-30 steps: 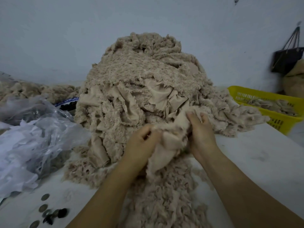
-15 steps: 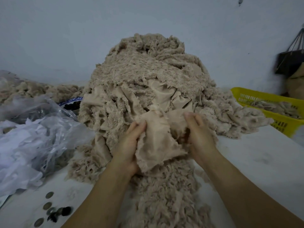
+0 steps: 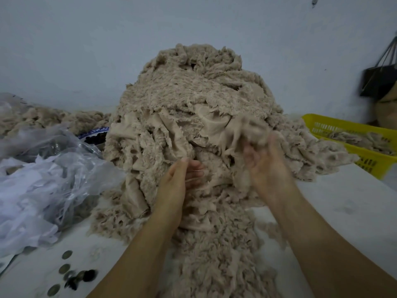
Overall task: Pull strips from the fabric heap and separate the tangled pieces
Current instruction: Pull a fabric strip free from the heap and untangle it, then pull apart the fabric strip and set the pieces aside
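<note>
1. A tall heap (image 3: pixel 193 108) of beige fleecy strips stands mid-table (image 3: pixel 343 201) against the far wall (image 3: pixel 86 50), and its near edge spills toward the person.
2. The left hand (image 3: pixel 178 183) is at the heap's near face, fingers loosely bent, with nothing visibly in its grip.
3. The right hand (image 3: pixel 268 168) is to its right and apart from it. It is blurred and raised against a blurred strip (image 3: pixel 247 130) at the heap's front; I cannot tell whether it grips the strip.
4. A yellow basket (image 3: pixel 343 127) with more strips sits far right.
5. Clear plastic (image 3: pixel 43 168) lies left, and coins (image 3: pixel 64 268) lie near left.
</note>
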### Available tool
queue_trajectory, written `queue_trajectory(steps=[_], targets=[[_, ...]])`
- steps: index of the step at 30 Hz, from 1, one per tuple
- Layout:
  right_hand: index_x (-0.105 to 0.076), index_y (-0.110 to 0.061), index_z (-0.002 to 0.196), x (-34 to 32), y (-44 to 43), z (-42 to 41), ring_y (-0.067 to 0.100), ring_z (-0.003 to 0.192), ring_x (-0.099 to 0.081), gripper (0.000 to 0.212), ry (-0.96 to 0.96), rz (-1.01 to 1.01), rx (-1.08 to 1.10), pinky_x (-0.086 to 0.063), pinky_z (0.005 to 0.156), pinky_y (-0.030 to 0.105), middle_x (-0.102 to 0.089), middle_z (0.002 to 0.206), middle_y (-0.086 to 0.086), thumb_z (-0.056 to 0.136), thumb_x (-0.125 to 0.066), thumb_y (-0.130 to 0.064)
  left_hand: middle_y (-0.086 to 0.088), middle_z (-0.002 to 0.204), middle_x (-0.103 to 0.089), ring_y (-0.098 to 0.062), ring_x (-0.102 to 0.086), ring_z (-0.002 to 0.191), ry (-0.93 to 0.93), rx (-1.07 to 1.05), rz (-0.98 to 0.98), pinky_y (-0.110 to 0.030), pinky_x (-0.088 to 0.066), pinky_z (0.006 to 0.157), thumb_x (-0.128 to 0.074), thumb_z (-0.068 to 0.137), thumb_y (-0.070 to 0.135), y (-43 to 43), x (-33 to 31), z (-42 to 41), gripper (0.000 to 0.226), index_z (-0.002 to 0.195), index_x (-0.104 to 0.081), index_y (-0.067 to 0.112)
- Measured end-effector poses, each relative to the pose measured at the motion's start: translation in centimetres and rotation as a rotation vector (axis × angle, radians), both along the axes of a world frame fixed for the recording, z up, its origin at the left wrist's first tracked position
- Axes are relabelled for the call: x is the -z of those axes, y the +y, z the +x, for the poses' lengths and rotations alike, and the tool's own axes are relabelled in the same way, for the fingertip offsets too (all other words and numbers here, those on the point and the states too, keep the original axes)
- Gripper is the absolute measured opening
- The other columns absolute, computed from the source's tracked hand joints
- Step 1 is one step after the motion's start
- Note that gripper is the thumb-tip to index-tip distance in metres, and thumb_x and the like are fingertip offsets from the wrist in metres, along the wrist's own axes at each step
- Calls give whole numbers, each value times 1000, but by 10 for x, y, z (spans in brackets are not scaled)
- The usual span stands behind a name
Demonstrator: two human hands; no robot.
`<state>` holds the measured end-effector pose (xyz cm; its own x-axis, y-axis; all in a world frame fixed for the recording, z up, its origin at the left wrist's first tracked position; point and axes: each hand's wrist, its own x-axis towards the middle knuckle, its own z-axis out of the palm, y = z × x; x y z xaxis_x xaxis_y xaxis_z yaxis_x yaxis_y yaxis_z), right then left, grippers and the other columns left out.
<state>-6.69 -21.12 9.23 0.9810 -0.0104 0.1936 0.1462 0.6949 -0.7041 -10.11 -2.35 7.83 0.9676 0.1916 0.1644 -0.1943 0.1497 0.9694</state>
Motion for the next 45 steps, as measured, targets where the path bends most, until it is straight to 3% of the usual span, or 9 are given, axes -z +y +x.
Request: queue_trajectory(steps=[2,6,10,14,17,24,32,40,45], targets=[[-38,-15,151,1,-10,5,7,104,-67,72,55,114,68,-55,88,25,-54,143,3,95,-45,-60,4,96,-77,-10,-72,91,1,-52,118,-17,-55,72,-50,104,29,2,7,4,29,95,-75,19],[-68,-29,111,18,6,0,-3,83,-68,26,59,-727,279,-53,78,23,-74,94,-14,101,-50,-44,26,112,-63,19,-55,97,-11,25,673,-5,-44,79,-56,100,35,-1,19,5,17,113,-65,42],[-64,-31,119,33,16,2,-2,94,-60,23,-109,-1449,234,-43,77,20,-66,117,-10,102,-48,-35,9,135,-50,-12,-44,125,62,115,1148,-33,-39,107,-55,98,36,-4,30,9,47,144,-49,30],[-56,-21,130,45,24,2,19,107,-60,31,-217,-1864,219,-45,76,28,-53,128,2,103,-48,-33,12,101,-59,2,-55,86,42,14,977,-12,-43,71,-58,94,20,-4,25,6,12,96,-64,31],[-53,-16,88,42,26,1,13,80,-53,19,-279,-1703,328,-32,59,30,-49,90,-4,102,-49,-29,8,92,-56,3,-52,77,-51,-124,827,-10,-37,61,-60,94,15,2,20,6,19,81,-58,29],[-55,-19,81,18,29,-20,10,59,-43,30,-253,-900,375,-37,56,23,-50,75,11,103,-47,-38,4,77,-42,-18,-42,72,-53,-273,700,-21,-29,57,-55,95,11,12,12,6,33,69,-41,26],[-54,-23,75,15,36,-26,-1,55,-47,31,-274,-923,291,-38,52,13,-56,63,-10,104,-48,-33,26,114,-54,10,-52,108,-230,55,726,-5,-42,84,-59,79,59,-9,8,-2,24,103,-58,57],[-53,-16,84,17,38,-25,16,55,-51,22,-214,-1072,266,-37,49,27,-57,65,9,102,-48,-28,7,102,-76,-10,-71,98,-46,36,316,-43,-56,93,-63,82,49,-2,8,-3,21,99,-74,41],[-61,-20,89,20,35,-19,3,42,-47,29,-91,-977,193,-37,42,16,-50,48,-13,105,-43,-37,-5,106,-77,-23,-72,104,114,98,21,-48,-52,100,-71,71,60,-7,0,-8,49,103,-79,24]])
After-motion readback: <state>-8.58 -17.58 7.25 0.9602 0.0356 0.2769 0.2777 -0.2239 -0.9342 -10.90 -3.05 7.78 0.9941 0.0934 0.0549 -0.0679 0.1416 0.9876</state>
